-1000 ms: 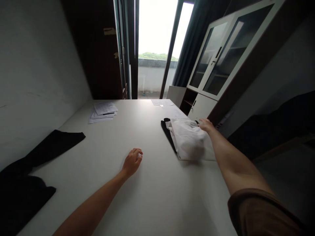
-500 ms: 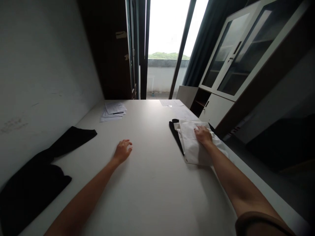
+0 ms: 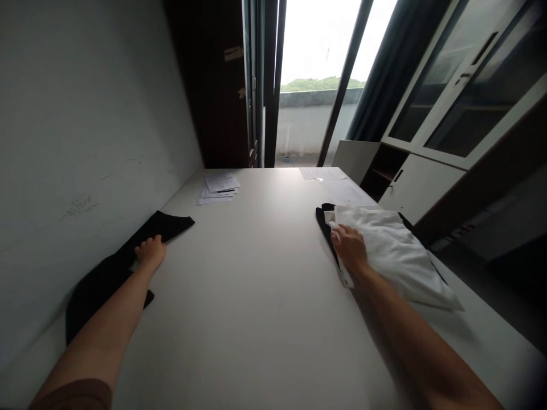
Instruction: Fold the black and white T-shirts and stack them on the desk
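Observation:
My left hand point(image 3: 150, 251) rests on a black garment point(image 3: 106, 273) that lies along the left wall side of the white table point(image 3: 265, 273); its fingers curl onto the cloth, and whether they grip it I cannot see. My right hand point(image 3: 349, 246) lies flat with fingers together on the near left edge of a folded white garment point(image 3: 397, 256). That white garment sits on top of a folded black garment point(image 3: 325, 219) near the table's right edge.
A stack of papers with a pen point(image 3: 219, 188) lies at the far left of the table, and a single sheet point(image 3: 321, 173) at the far end. A cabinet with glass doors point(image 3: 453, 102) stands to the right, a window point(image 3: 316, 80) beyond.
My left hand has moved from the middle of the table leftward onto the black garment. My right hand has slid from the top of the white garment to its near left edge.

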### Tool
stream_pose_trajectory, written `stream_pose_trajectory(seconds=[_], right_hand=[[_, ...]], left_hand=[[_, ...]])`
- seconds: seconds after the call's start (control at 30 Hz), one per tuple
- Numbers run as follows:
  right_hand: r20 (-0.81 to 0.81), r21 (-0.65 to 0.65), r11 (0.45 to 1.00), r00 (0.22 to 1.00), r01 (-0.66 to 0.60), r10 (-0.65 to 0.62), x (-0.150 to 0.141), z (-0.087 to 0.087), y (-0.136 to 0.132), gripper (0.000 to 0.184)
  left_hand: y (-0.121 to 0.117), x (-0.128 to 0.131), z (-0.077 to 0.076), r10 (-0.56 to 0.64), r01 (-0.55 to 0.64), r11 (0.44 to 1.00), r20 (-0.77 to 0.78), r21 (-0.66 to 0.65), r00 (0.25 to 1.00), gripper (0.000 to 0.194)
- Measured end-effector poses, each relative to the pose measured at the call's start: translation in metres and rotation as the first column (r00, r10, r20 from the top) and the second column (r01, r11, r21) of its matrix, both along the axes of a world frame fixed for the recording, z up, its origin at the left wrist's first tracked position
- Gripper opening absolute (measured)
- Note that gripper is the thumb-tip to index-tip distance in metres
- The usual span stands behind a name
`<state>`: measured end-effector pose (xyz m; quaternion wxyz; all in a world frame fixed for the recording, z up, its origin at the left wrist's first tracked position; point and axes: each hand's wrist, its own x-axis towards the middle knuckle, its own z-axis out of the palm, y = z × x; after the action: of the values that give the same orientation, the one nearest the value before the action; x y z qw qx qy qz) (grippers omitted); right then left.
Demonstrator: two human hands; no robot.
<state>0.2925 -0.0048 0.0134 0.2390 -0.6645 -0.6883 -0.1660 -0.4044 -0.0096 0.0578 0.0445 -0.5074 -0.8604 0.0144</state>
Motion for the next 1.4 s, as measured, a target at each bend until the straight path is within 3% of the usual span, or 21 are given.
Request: stream_pose_trajectory(seconds=[0.1,0.23,0.37,0.47,0.53,0.57,0.6,0.7,0.8,0.93,1.2,1.3,1.4], right_hand=[[-0.029,-0.03,0.968,0.969,-0.248,0.247,-0.052,-0.004,-0.009,0.031],[-0.13,-0.169,0.846,0.862,-0.506,0.49,-0.119,-0.009,-0.011,0.027],[-0.306,-0.187,0.845,0.847,-0.501,0.434,-0.167,-0.011,0.003,0.029],[-0.4,-0.18,0.867,0.84,-0.464,0.366,-0.181,-0.012,0.012,0.04],[-0.394,-0.164,0.882,0.849,-0.442,0.352,-0.184,-0.013,0.013,0.049],[-0.37,-0.161,0.891,0.863,-0.424,0.344,-0.184,-0.013,0.012,0.052],[-0.338,-0.164,0.901,0.881,-0.402,0.331,-0.185,-0.013,0.01,0.053],[-0.241,-0.199,0.918,0.925,-0.344,0.295,-0.187,-0.011,0.004,0.052],[-0.208,-0.24,0.907,0.931,-0.346,0.3,-0.189,-0.011,0.006,0.052],[-0.222,-0.284,0.905,0.94,-0.317,0.26,-0.19,-0.016,0.022,0.05],[-0.32,-0.221,0.949,0.936,-0.225,0.147,-0.193,-0.006,0.068,0.036],[-0.391,-0.129,0.953,0.897,-0.274,0.205,-0.196,-0.002,0.069,0.032],[-0.367,-0.071,0.917,0.865,-0.393,0.343,-0.203,-0.001,0.062,0.035]], left_hand=[[0.01,0.059,0.014,-0.117,0.128,0.988,0.129,-0.084,0.985,0.038],[0.025,0.16,0.006,-0.286,0.307,0.95,0.24,-0.054,0.928,0.034],[0.029,0.264,-0.002,-0.491,0.515,0.856,0.378,0.042,0.785,0.032],[0.026,0.31,0.005,-0.659,0.651,0.735,0.43,0.19,0.618,0.033],[0.026,0.315,0.009,-0.756,0.683,0.652,0.352,0.329,0.552,0.031],[0.027,0.309,0.01,-0.773,0.681,0.635,0.299,0.365,0.56,0.029],[0.029,0.3,0.009,-0.762,0.671,0.646,0.251,0.364,0.597,0.028],[0.034,0.264,-0.001,-0.647,0.614,0.762,0.182,0.206,0.741,0.03],[0.033,0.237,-0.013,-0.605,0.593,0.797,0.162,0.118,0.78,0.032],[0.025,0.236,-0.018,-0.638,0.634,0.767,0.225,0.101,0.736,0.022],[-0.005,0.279,-0.007,-0.748,0.773,0.624,0.373,0.114,0.549,0.03],[-0.016,0.286,-0.007,-0.787,0.806,0.573,0.372,0.148,0.491,0.03],[-0.022,0.287,-0.017,-0.831,0.818,0.546,0.24,0.181,0.501,0.037]])
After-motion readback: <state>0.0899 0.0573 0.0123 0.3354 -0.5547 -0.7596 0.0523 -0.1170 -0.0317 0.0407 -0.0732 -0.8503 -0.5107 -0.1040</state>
